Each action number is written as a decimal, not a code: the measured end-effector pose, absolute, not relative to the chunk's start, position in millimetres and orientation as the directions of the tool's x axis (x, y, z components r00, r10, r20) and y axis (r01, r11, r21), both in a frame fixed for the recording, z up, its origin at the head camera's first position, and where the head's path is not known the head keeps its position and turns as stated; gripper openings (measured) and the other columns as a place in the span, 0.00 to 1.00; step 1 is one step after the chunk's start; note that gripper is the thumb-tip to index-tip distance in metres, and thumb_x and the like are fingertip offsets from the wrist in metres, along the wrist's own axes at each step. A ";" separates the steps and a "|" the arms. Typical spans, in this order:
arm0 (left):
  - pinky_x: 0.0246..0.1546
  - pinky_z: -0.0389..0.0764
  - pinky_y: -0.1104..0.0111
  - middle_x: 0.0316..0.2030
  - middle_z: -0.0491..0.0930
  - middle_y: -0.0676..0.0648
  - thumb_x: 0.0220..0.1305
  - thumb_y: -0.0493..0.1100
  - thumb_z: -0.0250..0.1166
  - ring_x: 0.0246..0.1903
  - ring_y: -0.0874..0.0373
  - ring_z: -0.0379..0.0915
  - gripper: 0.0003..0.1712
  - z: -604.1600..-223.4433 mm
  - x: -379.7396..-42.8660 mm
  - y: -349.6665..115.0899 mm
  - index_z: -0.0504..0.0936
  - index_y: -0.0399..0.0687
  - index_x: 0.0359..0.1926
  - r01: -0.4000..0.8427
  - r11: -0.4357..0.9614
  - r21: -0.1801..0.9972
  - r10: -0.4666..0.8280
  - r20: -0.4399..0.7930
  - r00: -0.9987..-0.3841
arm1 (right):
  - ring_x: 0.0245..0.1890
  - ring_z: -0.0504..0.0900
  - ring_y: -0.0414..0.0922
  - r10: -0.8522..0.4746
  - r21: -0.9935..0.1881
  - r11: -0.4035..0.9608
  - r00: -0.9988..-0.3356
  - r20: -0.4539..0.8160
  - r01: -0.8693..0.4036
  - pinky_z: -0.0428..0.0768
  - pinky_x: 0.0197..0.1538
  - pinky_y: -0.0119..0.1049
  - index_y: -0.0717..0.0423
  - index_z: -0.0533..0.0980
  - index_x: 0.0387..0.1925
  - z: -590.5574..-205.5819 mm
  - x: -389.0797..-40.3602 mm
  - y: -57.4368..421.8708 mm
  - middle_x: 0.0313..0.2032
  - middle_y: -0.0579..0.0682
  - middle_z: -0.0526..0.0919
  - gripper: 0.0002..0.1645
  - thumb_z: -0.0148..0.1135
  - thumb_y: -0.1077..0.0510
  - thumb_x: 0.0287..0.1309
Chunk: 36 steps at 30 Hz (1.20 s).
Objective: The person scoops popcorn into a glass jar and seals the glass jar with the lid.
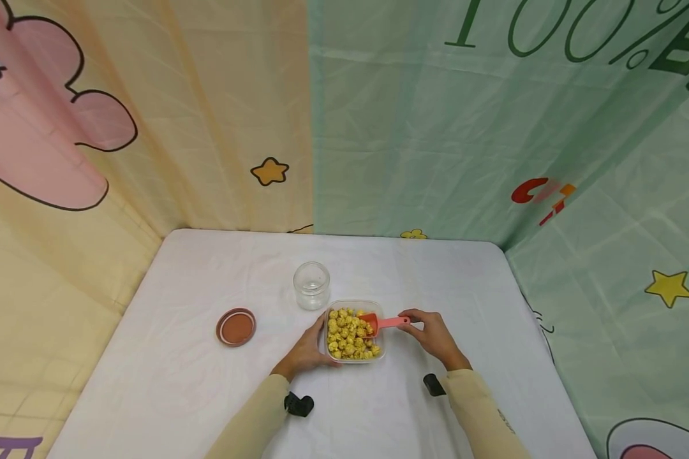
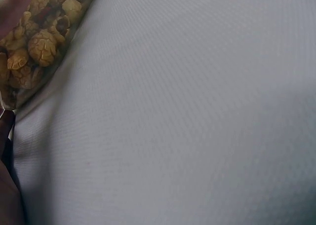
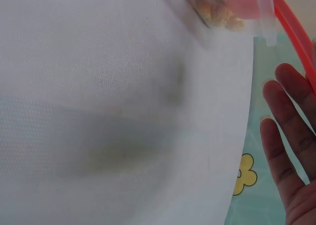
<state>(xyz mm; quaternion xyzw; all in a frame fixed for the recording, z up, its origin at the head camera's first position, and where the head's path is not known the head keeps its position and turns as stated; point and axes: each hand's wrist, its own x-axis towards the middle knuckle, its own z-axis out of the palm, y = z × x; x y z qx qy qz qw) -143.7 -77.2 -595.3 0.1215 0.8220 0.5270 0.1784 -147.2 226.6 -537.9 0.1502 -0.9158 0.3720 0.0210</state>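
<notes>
A clear plastic container [image 1: 383,349] of yellow popcorn [image 1: 343,333] sits on the table in the head view. My left hand [image 1: 307,349] holds it at its left side, thumb along the near edge. Between the thumb and fingers of my right hand [image 1: 434,334] is the handle end of a pinkish-red scoop [image 1: 392,322]. The scoop's bowl lies at the popcorn, inside the container's right side. In the right wrist view, the other fingers [image 3: 279,151] extend away from the scoop handle [image 3: 295,34]. The left wrist view catches only the popcorn [image 2: 43,48] at a corner.
An open glass jar [image 1: 312,287] stands just behind the container. To the left lies a round brown lid [image 1: 236,327]. A white cloth covers the table [image 1: 166,382], and printed curtains [image 1: 379,159] hang behind it and at both sides.
</notes>
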 end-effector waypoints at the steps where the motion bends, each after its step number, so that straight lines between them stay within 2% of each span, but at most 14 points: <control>1: 0.70 0.49 0.44 0.74 0.50 0.38 0.33 0.42 0.84 0.72 0.38 0.44 0.74 -594.9 -143.6 -77.1 0.44 0.46 0.76 0.009 0.416 0.909 0.387 -0.168 -0.907 | 0.38 0.82 0.47 -0.258 -0.677 0.677 -0.954 0.151 -0.290 0.81 0.48 0.55 0.60 0.82 0.43 -538.5 -147.6 226.7 0.37 0.49 0.86 0.15 0.69 0.58 0.53; 14: 0.71 0.49 0.45 0.73 0.50 0.38 0.33 0.43 0.84 0.72 0.39 0.44 0.74 -596.6 -142.9 -77.5 0.44 0.44 0.76 0.016 0.411 0.912 0.385 -0.157 -0.910 | 0.40 0.84 0.50 -0.268 -0.694 0.666 -0.956 0.121 -0.274 0.83 0.46 0.52 0.60 0.82 0.44 -544.7 -148.1 224.6 0.37 0.49 0.85 0.16 0.68 0.56 0.55; 22: 0.71 0.48 0.45 0.74 0.50 0.39 0.33 0.42 0.84 0.72 0.39 0.43 0.74 -594.6 -144.4 -77.1 0.44 0.46 0.76 0.001 0.420 0.908 0.379 -0.174 -0.909 | 0.40 0.84 0.52 -0.267 -0.713 0.654 -0.959 0.096 -0.253 0.82 0.47 0.54 0.61 0.81 0.44 -546.1 -149.6 221.4 0.38 0.50 0.85 0.16 0.68 0.58 0.55; 36: 0.71 0.48 0.46 0.73 0.50 0.38 0.33 0.41 0.84 0.72 0.40 0.43 0.73 -596.2 -144.0 -77.4 0.44 0.42 0.76 0.000 0.402 0.916 0.380 -0.167 -0.910 | 0.40 0.83 0.46 -0.292 -0.689 0.672 -0.952 0.089 -0.270 0.83 0.45 0.47 0.57 0.83 0.43 -547.9 -149.3 216.1 0.36 0.45 0.85 0.15 0.68 0.56 0.55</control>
